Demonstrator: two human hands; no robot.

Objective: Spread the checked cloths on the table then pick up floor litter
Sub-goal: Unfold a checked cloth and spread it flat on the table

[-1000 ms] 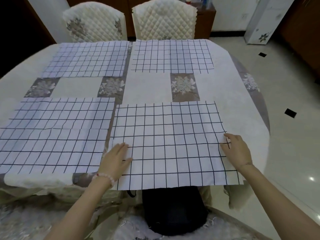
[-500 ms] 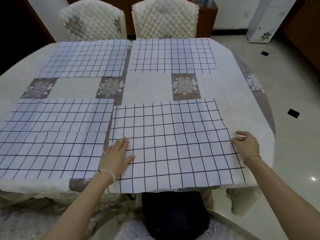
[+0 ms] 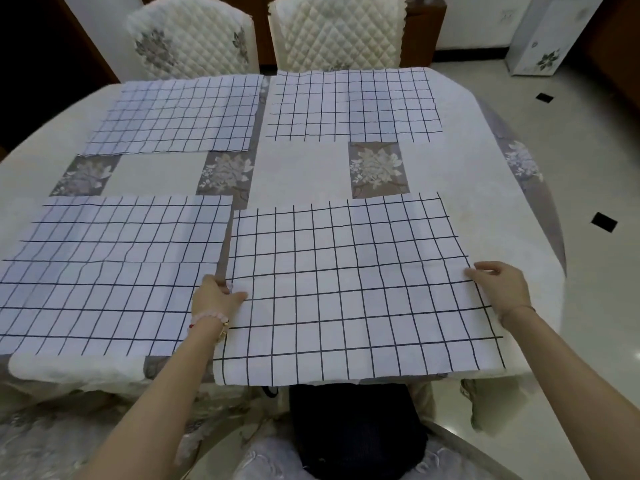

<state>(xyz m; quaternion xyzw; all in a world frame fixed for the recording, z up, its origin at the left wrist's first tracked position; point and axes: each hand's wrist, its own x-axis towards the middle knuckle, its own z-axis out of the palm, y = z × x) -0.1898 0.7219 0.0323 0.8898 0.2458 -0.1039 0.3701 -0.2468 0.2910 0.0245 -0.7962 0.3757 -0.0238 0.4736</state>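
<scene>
- Four cloths out, then. Where is the one you are handling?
- It's the near right cloth (image 3: 349,289). It lies flat on the table (image 3: 512,209), with its front hem reaching the near edge. My left hand (image 3: 216,297) pinches its left edge, thumb on top and fingers curled at the hem. My right hand (image 3: 504,284) grips its right edge, fingers bent onto the fabric.
- And the other three?
- I have the near left cloth (image 3: 104,271) just beside it, with a narrow strip of table cover showing between them. It also runs to the near edge. At the far edge the far left cloth (image 3: 176,116) and the far right cloth (image 3: 353,105) lie flat side by side, well apart from the near pair. Grey flower panels of the cover show in the gap between the rows.
- What else is around you?
- I'm wearing a bead bracelet (image 3: 207,318) on my left wrist. Behind the far edge stand a left chair (image 3: 194,39) and a right chair (image 3: 339,29), both quilted. Below the near edge, under the hem I hold, sits something dark (image 3: 356,431); I cannot tell what it is. Off the table's right edge is a pale floor (image 3: 588,161) with small black squares, and a white cabinet (image 3: 540,36) with a flower on it stands beyond.
</scene>
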